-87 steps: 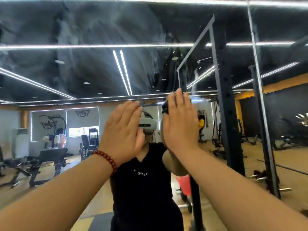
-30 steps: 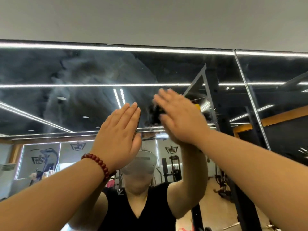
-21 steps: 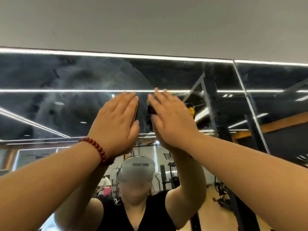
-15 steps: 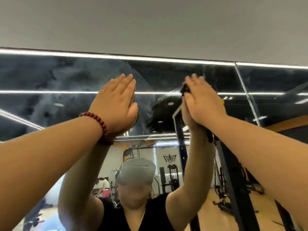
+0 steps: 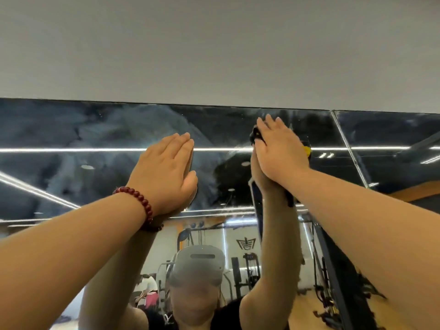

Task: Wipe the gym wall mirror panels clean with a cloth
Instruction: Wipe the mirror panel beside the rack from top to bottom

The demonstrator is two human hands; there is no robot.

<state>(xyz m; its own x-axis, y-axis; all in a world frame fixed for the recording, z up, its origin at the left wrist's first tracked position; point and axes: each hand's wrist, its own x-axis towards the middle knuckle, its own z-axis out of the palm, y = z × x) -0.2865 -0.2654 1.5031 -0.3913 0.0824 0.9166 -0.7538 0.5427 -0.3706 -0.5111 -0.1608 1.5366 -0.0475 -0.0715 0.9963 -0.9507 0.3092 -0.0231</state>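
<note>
Two hands raised since earlier frames: right hand (image 5: 279,148), fingers straight, pressed dark cloth (image 5: 256,136) near top edge of mirror panel (image 5: 95,129); left hand (image 5: 166,170) flat on glass, bracing. Upper strip likely under wipe.

Place: a gym, seen in a wall mirror (image 5: 71,129) that runs up to a plain grey wall (image 5: 214,44).
Mirror: dark panels set edge to edge, a thin seam (image 5: 345,141) between two of them, hazy smears across the glass.
Machines: a cable machine (image 5: 248,270) and other black frames reflected low in the glass.
Rack: a black upright post (image 5: 333,270) at the right.
Floor: yellow-tan flooring (image 5: 302,310) beneath the machines.
Lights: long white strip lights (image 5: 71,150) on a black ceiling.
Logo: a dark emblem (image 5: 246,244) on the far white wall.
People: someone in pink (image 5: 150,298) bent among the machines.
</note>
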